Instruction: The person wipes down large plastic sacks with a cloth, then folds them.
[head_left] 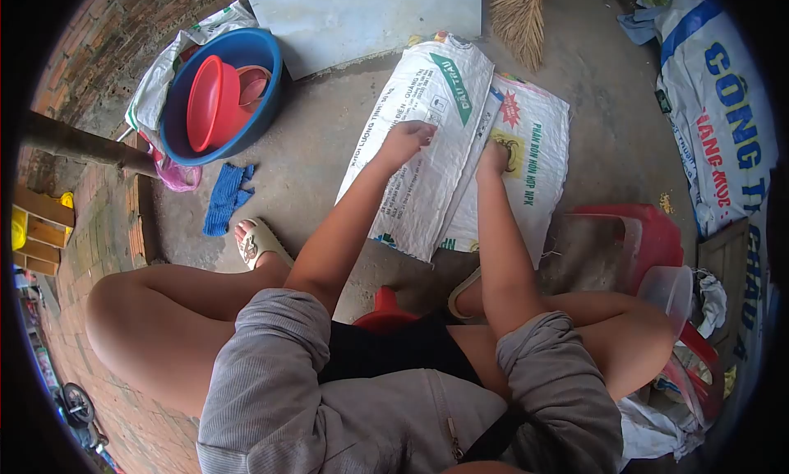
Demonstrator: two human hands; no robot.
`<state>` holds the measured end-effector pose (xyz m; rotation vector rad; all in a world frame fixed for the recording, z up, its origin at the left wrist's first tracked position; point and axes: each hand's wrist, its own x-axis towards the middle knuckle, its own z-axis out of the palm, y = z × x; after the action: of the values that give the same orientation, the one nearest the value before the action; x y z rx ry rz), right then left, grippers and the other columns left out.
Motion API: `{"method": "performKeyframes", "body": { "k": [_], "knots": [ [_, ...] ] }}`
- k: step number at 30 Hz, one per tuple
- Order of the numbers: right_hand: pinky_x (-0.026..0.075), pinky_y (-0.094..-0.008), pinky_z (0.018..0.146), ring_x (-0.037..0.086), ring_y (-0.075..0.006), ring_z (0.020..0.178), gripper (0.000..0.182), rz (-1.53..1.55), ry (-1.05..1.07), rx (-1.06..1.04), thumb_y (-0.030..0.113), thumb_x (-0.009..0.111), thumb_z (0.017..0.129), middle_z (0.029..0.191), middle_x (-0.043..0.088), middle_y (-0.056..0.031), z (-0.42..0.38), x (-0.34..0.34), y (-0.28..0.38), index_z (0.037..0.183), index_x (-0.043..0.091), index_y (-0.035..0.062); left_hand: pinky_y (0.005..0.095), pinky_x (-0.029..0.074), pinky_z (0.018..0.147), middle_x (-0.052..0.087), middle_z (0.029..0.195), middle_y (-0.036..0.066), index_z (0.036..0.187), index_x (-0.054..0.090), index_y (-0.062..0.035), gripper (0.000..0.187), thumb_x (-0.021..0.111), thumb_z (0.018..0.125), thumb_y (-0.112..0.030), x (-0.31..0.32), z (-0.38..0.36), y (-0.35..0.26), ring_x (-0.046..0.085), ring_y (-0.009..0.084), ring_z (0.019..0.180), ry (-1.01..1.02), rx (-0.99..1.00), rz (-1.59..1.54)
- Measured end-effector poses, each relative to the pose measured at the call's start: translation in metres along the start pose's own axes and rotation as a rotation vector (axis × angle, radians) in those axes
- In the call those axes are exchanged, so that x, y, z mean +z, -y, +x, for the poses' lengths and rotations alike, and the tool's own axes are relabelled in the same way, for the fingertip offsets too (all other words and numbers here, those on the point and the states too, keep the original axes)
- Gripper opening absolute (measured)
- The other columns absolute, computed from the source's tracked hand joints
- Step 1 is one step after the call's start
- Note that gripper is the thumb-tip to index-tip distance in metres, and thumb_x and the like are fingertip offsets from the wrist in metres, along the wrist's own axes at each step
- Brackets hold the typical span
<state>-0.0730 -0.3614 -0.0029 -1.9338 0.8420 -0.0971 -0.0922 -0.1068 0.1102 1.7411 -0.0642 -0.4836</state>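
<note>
Two white woven plastic sacks lie flat and overlapping on the concrete in front of me. My left hand [406,145] is over the left sack [390,199], which has a green band; its fingers are bent together, and whatever is between them is too small to make out. My right hand [492,158] is closed at the edge where the sacks meet, gripping the right sack [546,149], printed with a red star shape and a yellow patch. Its fingertips are hidden under the hand.
A blue basin [271,75] holding a red basin [209,104] stands at the left, near a blue knitted cloth [226,199]. A straw broom [519,22] lies at the back. On the right are a large printed sack [727,104] and a red plastic stool [657,240].
</note>
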Motion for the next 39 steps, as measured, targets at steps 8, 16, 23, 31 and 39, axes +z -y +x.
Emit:
{"method": "performKeyframes", "body": {
  "k": [8, 16, 23, 31, 39],
  "knots": [
    [0.044, -0.0441, 0.094, 0.057, -0.0395, 0.109, 0.053, -0.169, -0.096, -0.236, 0.040, 0.065, 0.083, 0.118, 0.060, -0.0232, -0.079, 0.040, 0.019, 0.117, 0.058, -0.0005, 0.0441, 0.039, 0.105, 0.045, 0.140, 0.027, 0.144, 0.040, -0.0154, 0.081, 0.071, 0.075, -0.044, -0.054, 0.016, 0.090, 0.050, 0.0418, 0.123, -0.389, -0.223, 0.459],
    [0.045, -0.0294, 0.080, 0.057, -0.0161, 0.091, 0.025, 0.718, 0.513, -0.049, 0.014, 0.062, 0.085, 0.101, 0.064, -0.0079, -0.074, 0.041, 0.069, 0.107, 0.057, 0.0019, 0.0426, 0.047, 0.096, 0.059, 0.125, 0.026, 0.147, 0.028, -0.0006, 0.108, 0.088, 0.063, -0.035, -0.056, -0.019, 0.060, 0.063, 0.0327, 0.111, -0.280, -0.312, 0.218],
    [0.048, -0.0420, 0.085, 0.062, -0.0333, 0.095, 0.036, -0.209, -0.167, -0.314, 0.027, 0.058, 0.082, 0.106, 0.065, -0.0207, -0.076, 0.048, 0.057, 0.102, 0.063, -0.0023, 0.0399, 0.050, 0.086, 0.063, 0.117, 0.020, 0.135, 0.041, 0.0081, 0.098, 0.088, 0.065, -0.042, -0.065, -0.026, 0.090, 0.065, 0.0266, 0.099, -0.073, -0.490, -0.064],
    [0.049, -0.0471, 0.088, 0.064, -0.0427, 0.098, 0.043, -0.405, -0.244, 0.028, 0.031, 0.057, 0.075, 0.100, 0.066, -0.0281, -0.040, 0.010, -0.004, 0.098, 0.065, -0.0055, 0.0379, 0.055, 0.075, 0.067, 0.107, 0.019, 0.125, 0.048, 0.0094, 0.078, 0.084, 0.072, -0.035, -0.035, -0.015, 0.082, 0.068, 0.0257, 0.089, -0.191, -0.426, -0.078],
    [0.041, -0.0294, 0.063, 0.048, -0.0113, 0.068, 0.011, 0.525, -0.008, -0.121, 0.010, 0.063, 0.074, 0.075, 0.054, -0.0016, -0.050, 0.017, 0.020, 0.081, 0.056, 0.0047, 0.0390, 0.055, 0.084, 0.068, 0.111, 0.015, 0.124, 0.055, 0.0037, 0.060, 0.081, 0.073, -0.014, -0.070, -0.037, 0.069, 0.068, 0.0263, 0.095, -0.021, -0.354, -0.351]
  ]
}}
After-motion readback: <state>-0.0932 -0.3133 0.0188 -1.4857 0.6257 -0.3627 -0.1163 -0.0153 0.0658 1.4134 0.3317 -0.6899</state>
